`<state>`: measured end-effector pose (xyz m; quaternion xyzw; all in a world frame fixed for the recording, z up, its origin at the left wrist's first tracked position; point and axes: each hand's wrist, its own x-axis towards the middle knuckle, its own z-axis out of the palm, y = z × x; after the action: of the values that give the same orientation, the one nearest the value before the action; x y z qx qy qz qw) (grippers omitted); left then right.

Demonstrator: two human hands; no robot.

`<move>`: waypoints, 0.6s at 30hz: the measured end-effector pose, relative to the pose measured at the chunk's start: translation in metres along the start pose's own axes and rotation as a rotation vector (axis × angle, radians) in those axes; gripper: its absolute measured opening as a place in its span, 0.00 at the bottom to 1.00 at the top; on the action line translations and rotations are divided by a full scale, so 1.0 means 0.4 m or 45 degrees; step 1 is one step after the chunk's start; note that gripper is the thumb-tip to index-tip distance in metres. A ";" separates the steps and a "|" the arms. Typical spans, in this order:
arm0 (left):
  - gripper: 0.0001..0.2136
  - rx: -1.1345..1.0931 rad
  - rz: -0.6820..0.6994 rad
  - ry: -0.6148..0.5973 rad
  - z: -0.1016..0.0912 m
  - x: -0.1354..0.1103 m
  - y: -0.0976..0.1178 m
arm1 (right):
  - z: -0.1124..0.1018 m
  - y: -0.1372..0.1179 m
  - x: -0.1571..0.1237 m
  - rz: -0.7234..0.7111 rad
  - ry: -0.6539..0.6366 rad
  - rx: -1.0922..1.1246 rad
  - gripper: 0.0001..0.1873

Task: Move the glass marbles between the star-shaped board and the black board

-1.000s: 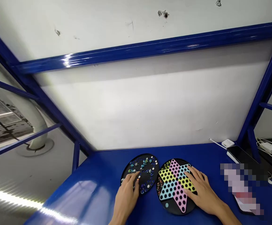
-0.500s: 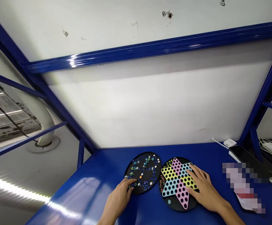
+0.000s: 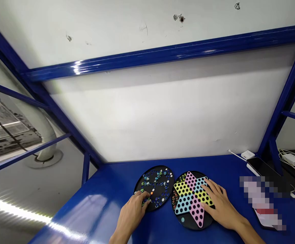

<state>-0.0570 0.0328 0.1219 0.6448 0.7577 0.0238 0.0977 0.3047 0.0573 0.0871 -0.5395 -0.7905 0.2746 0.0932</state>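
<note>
Nearest, the left hand [image 3: 131, 214] bends over the near-left edge of a round black tray [image 3: 159, 190], thumb and fingers drawn close together among glass marbles [image 3: 160, 173]; I cannot tell whether it grips one. The right hand [image 3: 220, 206] is spread and loose, clasping nothing, its fingers laid over the right side of a pink, yellow and blue star board [image 3: 192, 195]. That board lies flat in a second round tray [image 3: 188, 222], just beside the first, with reddish marbles [image 3: 174, 200] showing at its left. A small orange piece [image 3: 152, 193] sits in the first tray, near the left fingertips. Both trays rest on a blue desk [image 3: 203, 165]. Off to the right lie a phone [image 3: 267, 213] with a blurred-out screen and, farther back, a dark flat device [image 3: 261, 169]. Beyond it sits a white charger [image 3: 247, 155], near the white wall [image 3: 152, 115].
</note>
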 end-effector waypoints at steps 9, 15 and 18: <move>0.15 -0.139 -0.003 -0.035 0.031 0.007 -0.050 | 0.004 0.002 0.005 -0.003 0.013 -0.007 0.37; 0.16 -0.210 -0.028 0.039 0.015 -0.002 -0.035 | -0.001 -0.004 0.001 0.003 -0.001 0.002 0.38; 0.17 -0.307 0.085 0.077 0.006 -0.011 -0.017 | -0.002 -0.007 0.000 0.005 0.001 0.005 0.38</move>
<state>-0.0624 0.0273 0.1190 0.6523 0.7299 0.1375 0.1508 0.3029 0.0569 0.0892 -0.5409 -0.7889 0.2761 0.0939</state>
